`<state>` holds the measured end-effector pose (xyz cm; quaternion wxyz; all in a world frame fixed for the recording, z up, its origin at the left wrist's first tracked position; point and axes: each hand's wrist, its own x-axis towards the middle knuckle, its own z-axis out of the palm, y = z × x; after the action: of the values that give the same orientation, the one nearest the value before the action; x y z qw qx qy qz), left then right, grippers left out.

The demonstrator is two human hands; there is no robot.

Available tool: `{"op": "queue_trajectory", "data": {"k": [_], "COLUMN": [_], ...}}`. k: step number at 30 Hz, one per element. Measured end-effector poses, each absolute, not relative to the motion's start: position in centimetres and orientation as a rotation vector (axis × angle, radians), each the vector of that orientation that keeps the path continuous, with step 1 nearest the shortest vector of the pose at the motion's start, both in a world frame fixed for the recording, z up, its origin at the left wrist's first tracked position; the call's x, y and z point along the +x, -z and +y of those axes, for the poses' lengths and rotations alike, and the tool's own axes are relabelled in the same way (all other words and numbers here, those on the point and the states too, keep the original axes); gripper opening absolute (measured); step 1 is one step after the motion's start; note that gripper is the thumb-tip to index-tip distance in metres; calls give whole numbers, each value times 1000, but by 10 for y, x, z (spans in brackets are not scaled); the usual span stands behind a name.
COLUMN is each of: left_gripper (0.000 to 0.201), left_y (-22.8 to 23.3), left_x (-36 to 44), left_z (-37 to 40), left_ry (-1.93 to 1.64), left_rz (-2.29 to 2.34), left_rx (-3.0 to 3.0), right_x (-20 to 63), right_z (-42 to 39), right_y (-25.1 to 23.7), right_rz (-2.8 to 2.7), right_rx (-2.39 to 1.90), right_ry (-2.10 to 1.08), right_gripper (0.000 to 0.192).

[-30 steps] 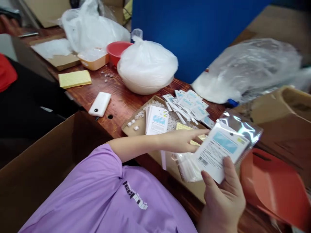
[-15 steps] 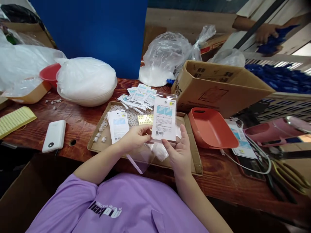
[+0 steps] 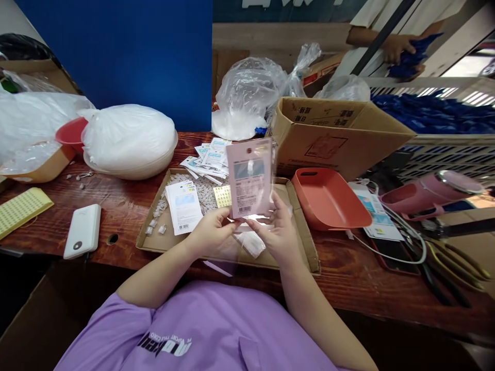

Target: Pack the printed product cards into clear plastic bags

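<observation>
Both hands hold a clear plastic pouch (image 3: 250, 178) with a printed card inside, upright above a shallow cardboard tray (image 3: 305, 242). My left hand (image 3: 211, 232) pinches its lower left edge. My right hand (image 3: 275, 232) grips its lower right edge. In the tray lie a stack of printed cards (image 3: 183, 206), small white plastic parts (image 3: 204, 188), a yellow sticker sheet (image 3: 222, 196) and empty clear bags (image 3: 251, 242). Behind the tray sits a loose pile of filled pouches (image 3: 209, 154).
On the wooden table (image 3: 124, 196) stand a white bowl under plastic (image 3: 129, 139), a red bowl (image 3: 69, 131), a white power bank (image 3: 82, 230), a yellow sheet pad (image 3: 21, 208), an orange tray (image 3: 328, 198), a cardboard box (image 3: 336, 134), plastic bags (image 3: 247, 95), scissors (image 3: 456, 257). Another person's hand (image 3: 394, 46) works at the far right.
The view swung right and settled on the tray. My left hand came off the tray and joined my right on the pouch, which now stands upright and higher.
</observation>
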<state>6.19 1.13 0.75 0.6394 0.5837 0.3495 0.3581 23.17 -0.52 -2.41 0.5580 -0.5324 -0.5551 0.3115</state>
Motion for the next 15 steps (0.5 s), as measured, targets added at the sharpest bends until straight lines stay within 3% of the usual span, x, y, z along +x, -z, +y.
{"op": "queue_trajectory", "data": {"k": [3, 9, 15], "left_gripper": [28, 36, 32], "left_y": [-9, -10, -9], "left_x": [59, 59, 56], "left_z": [11, 7, 9], "left_ry": [-793, -706, -782], "left_rz": [850, 859, 835], "left_rx": [1383, 1301, 1248], "right_x": [241, 246, 231], "right_z": [-2, -1, -1], "right_y": [19, 6, 12], "right_rz": [-1526, -1829, -1617], "right_rx": [-1288, -1247, -1306], "right_ry": [-543, -294, -469], "right_gripper": [97, 70, 70]}}
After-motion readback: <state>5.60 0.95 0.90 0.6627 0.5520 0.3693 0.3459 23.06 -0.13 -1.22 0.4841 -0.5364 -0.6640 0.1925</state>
